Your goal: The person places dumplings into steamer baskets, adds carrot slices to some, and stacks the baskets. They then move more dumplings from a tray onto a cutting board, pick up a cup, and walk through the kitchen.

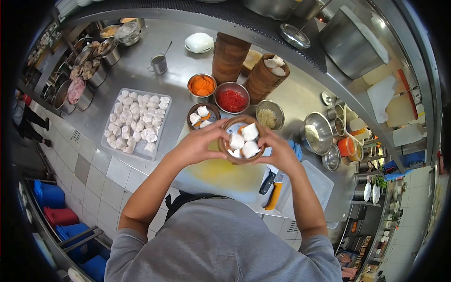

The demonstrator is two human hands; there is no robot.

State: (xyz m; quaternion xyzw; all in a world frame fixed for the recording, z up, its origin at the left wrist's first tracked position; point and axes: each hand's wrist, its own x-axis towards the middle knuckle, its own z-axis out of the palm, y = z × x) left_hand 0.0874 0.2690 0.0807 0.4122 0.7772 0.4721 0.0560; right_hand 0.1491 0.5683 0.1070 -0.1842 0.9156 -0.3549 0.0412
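Observation:
Over the work table I hold a small round bamboo steamer basket (240, 161), tilted so its inside faces me. Several white dumplings (250, 132) sit in it, with bits of orange carrot showing beneath them. My left hand (203, 142) grips the basket's left side, thumb below and fingers along the rim. On the opposite side, my right hand (280, 154) is closed around the wall. Just behind my left hand stands another bamboo steamer (217, 112) with white dumplings and carrot. Below the basket lies a yellow-stained cutting board (225, 178).
A plastic tray (167, 124) of pale dumplings lies left. Behind are bowls of carrot slices (202, 85), red shreds (231, 100) and pale chopped bits (268, 117), plus stacked bamboo steamers (229, 56). Knives with black (268, 182) and orange (272, 197) handles lie right. A shelf (188, 19) overhangs the back.

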